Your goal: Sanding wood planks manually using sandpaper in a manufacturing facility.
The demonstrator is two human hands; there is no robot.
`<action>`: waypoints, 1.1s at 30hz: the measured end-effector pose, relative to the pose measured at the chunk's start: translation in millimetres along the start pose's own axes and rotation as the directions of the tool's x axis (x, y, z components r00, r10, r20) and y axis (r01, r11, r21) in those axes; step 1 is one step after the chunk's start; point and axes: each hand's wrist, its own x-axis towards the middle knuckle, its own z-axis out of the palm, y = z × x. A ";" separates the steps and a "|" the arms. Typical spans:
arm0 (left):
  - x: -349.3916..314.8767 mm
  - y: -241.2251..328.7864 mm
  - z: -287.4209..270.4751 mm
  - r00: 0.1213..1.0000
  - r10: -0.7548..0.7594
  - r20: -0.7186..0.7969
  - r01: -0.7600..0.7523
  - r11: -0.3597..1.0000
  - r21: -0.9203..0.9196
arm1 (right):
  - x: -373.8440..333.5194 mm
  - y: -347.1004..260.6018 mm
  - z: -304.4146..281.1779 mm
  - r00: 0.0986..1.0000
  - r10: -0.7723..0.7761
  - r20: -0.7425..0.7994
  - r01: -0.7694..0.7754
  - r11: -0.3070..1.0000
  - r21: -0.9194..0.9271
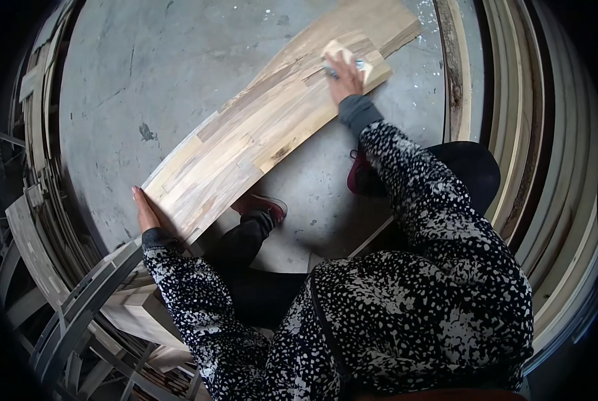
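Note:
A long wooden panel, made of glued strips in pale and brown tones, slants from the lower left to the upper right in front of me. My left hand holds its near left end, fingers straight along the short edge; the thumb is hidden. Toward the far end, my right hand presses a pale pad with bluish marks onto the top face. Its fingers are bent over the pad and slightly blurred. What kind of pad it is, I cannot tell. Another wooden panel extends beyond the far end.
Grey concrete floor with stains lies around the panel. Long timber boards line the right side. At the left are stacked wood strips, and lower left a metal frame beside a thick wooden block. My red shoes are below the panel.

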 end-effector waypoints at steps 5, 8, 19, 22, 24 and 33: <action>9.5 -0.2 4.5 0.995 -0.087 0.047 0.087 0.996 0.007 | -86.0 -109.9 -27.5 0.866 -0.473 0.160 0.442 0.875 0.198; -12.5 15.2 14.9 0.993 -0.118 0.030 0.118 0.993 0.004 | -85.4 -99.1 -35.0 0.673 -0.694 0.255 0.696 0.711 0.099; -20.2 27.2 24.9 0.997 0.061 -0.057 -0.053 0.990 0.132 | -5.2 42.6 -22.6 0.934 0.357 0.022 -0.356 0.934 -0.024; -9.1 26.2 19.2 0.997 0.071 -0.013 -0.068 0.988 0.138 | -66.3 -25.3 -7.6 0.999 -0.036 -0.037 0.038 0.996 0.078; -1.1 17.1 1.8 0.998 0.057 0.029 -0.061 0.989 0.135 | -128.5 -103.4 -16.5 0.932 -0.356 0.068 0.342 0.926 0.158; -1.1 8.9 2.6 0.998 0.057 -0.015 -0.056 0.995 0.083 | -98.1 -63.4 -28.3 0.830 -0.555 0.054 0.548 0.830 0.102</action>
